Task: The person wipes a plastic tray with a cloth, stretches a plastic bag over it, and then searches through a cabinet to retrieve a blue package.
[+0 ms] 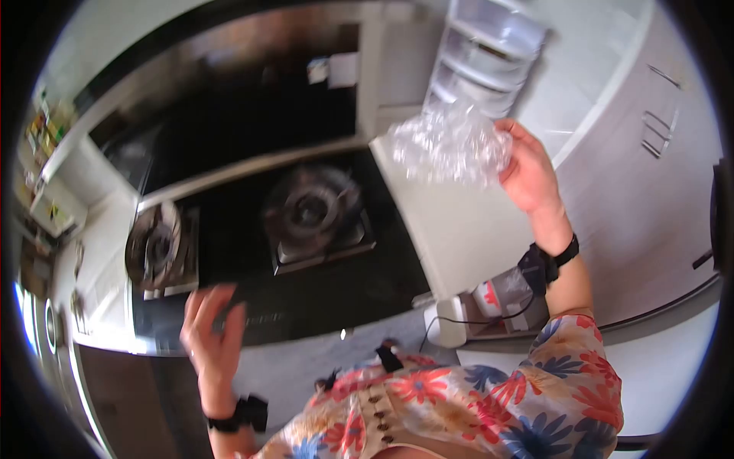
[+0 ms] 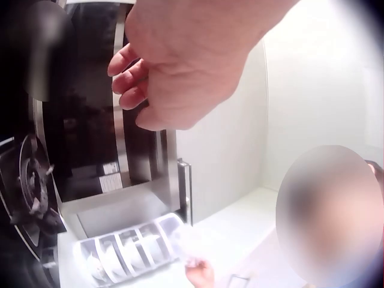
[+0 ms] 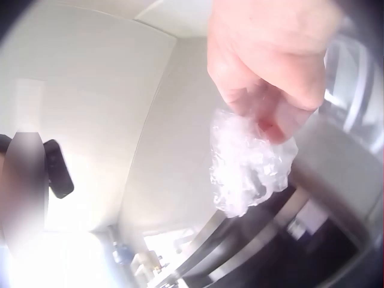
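Note:
In the head view my right hand [image 1: 530, 170] pinches a crumpled sheet of clear plastic film [image 1: 451, 147] by its right edge, holding it up over the counter beside the stove. The right wrist view has the film [image 3: 249, 165] hanging in a bunch below the curled fingers and thumb of the right hand [image 3: 270, 66]. My left hand [image 1: 214, 336] holds nothing, its fingers loosely bent, and overlaps the front edge of the black cooktop [image 1: 252, 298]. From the left wrist, the left hand [image 2: 189, 72] appears with relaxed fingers.
Two gas burners are on the cooktop, one in the middle [image 1: 312, 214] and one at left [image 1: 158, 246]. A white tiered drawer rack [image 1: 485, 57] stands behind the pale counter [image 1: 451, 237]. A pale cabinet [image 1: 650, 199] with metal handles is on the right. An open drawer [image 1: 505, 314] holds packets.

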`<action>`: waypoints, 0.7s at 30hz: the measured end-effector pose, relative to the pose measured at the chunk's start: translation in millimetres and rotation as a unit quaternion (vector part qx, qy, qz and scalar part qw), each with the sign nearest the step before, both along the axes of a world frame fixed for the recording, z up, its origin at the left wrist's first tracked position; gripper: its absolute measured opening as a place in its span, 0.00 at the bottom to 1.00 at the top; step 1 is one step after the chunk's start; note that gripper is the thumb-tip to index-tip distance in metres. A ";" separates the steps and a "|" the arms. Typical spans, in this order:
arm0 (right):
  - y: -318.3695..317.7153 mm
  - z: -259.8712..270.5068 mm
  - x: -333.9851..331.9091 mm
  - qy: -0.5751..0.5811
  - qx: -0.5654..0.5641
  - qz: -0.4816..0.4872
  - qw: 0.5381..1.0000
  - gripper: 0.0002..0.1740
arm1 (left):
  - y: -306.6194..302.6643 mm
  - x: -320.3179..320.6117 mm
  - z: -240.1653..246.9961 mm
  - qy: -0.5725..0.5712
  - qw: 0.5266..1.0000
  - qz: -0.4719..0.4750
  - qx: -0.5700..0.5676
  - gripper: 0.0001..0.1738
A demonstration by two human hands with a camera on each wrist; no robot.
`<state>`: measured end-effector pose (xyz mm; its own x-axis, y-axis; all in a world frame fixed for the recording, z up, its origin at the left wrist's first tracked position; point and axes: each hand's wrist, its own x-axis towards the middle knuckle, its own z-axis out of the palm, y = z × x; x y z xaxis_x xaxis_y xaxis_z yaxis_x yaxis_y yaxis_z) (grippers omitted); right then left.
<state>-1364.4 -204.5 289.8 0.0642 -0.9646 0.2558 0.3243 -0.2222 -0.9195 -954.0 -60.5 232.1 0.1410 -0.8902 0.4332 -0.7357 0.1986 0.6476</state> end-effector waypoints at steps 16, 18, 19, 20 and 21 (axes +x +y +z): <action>119.2 -144.3 348.5 0.000 0.289 0.300 0.909 0.15 | 76.6 149.6 -103.5 0.575 0.796 -0.093 0.166 0.12; 133.7 -137.8 355.5 0.089 0.226 0.307 0.920 0.23 | 78.3 147.7 -105.8 0.539 0.823 -0.088 0.157 0.11; 135.6 -143.0 351.7 0.121 0.147 0.349 0.918 0.27 | 77.6 145.1 -110.5 0.510 0.842 -0.083 0.157 0.09; 141.1 -134.3 351.8 0.199 0.092 0.346 0.912 0.28 | 73.1 142.8 -114.9 0.485 0.854 -0.102 0.160 0.07; 144.9 -136.7 347.8 0.251 0.053 0.348 0.902 0.26 | 71.7 129.5 -109.0 0.515 0.838 -0.107 0.143 0.05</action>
<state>-1016.6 -59.6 153.1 0.7450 -0.6639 -0.0650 -0.1119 -0.0283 -0.9933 -824.5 11.2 123.1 0.1331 -0.9896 -0.0554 0.2757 -0.0167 0.9611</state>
